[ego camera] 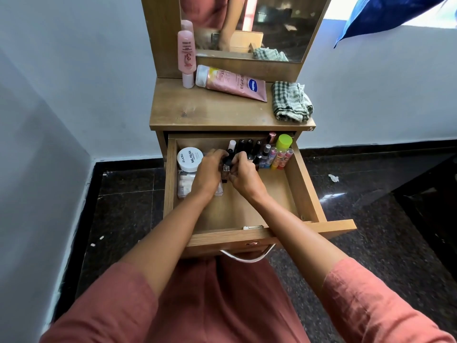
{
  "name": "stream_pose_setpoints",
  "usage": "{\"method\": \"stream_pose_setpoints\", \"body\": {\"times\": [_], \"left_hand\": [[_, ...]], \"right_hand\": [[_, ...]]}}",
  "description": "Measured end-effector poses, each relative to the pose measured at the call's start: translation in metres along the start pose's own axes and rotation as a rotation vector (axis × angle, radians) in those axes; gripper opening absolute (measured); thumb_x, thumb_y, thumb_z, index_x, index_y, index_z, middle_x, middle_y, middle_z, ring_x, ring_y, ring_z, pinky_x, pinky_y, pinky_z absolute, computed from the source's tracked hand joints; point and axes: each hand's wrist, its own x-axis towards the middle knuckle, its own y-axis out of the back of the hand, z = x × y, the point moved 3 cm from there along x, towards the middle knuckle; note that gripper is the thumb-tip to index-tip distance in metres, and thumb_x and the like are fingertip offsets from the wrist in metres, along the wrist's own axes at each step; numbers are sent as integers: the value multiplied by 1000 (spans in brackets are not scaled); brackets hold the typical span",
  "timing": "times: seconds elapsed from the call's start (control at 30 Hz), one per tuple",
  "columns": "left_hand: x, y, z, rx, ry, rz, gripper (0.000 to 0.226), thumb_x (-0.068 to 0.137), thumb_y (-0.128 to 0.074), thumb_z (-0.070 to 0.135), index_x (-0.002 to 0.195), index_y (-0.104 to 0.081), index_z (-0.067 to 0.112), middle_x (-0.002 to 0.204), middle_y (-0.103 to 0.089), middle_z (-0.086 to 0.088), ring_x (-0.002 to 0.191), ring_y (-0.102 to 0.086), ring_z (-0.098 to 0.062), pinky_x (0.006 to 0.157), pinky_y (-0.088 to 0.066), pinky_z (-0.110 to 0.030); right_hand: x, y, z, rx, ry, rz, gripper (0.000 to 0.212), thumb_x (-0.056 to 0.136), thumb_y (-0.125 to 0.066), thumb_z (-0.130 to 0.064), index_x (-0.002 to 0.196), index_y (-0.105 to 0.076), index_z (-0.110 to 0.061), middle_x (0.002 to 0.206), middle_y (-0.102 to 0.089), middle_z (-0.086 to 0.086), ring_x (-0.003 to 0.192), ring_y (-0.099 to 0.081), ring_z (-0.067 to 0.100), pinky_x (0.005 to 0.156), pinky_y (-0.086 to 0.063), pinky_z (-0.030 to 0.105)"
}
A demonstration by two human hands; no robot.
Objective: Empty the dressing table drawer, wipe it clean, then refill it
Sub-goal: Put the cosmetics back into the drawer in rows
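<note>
Drawer (pixel 306 194) of the dressing table stands pulled out wide, and both hands are down inside it, close together near its back half. The left hand (pixel 207 174) and the right hand (pixel 243 175) are curled around small nail-polish bottles (pixel 226 168) held between them; exactly how many bottles each one grips cannot be told. Beyond the hands, against the back wall, a row of dark-capped bottles (pixel 249 144) stands upright, and further toward the right-hand side are lip balms (pixel 280 158) and a green-capped bottle (pixel 284 141). Just beside the left hand sits a white nail polish remover jar (pixel 190 159), with a clear plastic box (pixel 185 185) partly under that wrist. The drawer floor nearer the person than the hands is bare wood. Up on the tabletop (pixel 197 112), past the hands, a pink tube (pixel 232 82) lies on its side, a pink bottle (pixel 186 55) stands by the mirror, and a checked cloth (pixel 290 101) lies folded, not in use. Whether this is early emptying or late refilling cannot be settled from this view; most items are in the drawer and only two large ones are out, so either much removal and the wipe remain, or only a little refilling does.
</note>
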Motion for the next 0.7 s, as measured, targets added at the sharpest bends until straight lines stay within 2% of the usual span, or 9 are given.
{"method": "stream_pose_setpoints", "body": {"times": [0.1,0.2,0.33,0.43,0.5,0.7], "left_hand": [[0,0,-1,-3,-8,6,38,80,-47,-12,113,-59,2,112,-59,-17,104,-56,-28,84,-44,-30],[0,1,-1,0,-12,13,38,80,-45,-13,113,-60,3,112,-59,-17,104,-56,-27,85,-44,-30],[1,0,-3,6,-8,14,37,81,-45,-11,112,-61,4,111,-60,-17,103,-57,-29,87,-44,-33],[1,1,-4,-25,2,27,35,82,-46,-12,111,-61,3,109,-61,-17,102,-59,-28,88,-47,-34],[0,2,-3,-29,-3,33,33,83,-47,-11,110,-62,3,109,-62,-17,103,-59,-27,88,-45,-30],[4,14,1,-21,-22,40,35,83,-46,-11,112,-61,4,114,-60,-13,107,-56,-23,83,-37,-18]], "right_hand": [[0,-1,3,-6,-26,1,31,78,-55,4,90,-33,-14,86,-58,21,82,-60,41,74,-50,49],[1,-2,2,4,-27,-12,30,78,-53,5,90,-32,-13,83,-54,15,79,-59,38,75,-49,50],[1,-3,1,3,-22,-14,30,79,-53,5,90,-31,-12,81,-52,11,72,-52,25,73,-48,47],[1,-2,2,-4,-37,-13,28,79,-51,5,90,-31,-12,81,-55,14,73,-57,30,72,-49,46],[1,0,3,-2,-48,-10,27,79,-49,6,90,-32,-11,81,-57,17,75,-60,35,73,-50,46],[2,13,1,-6,-34,8,30,77,-52,9,89,-35,-12,76,-57,10,72,-58,28,70,-50,43]]}}
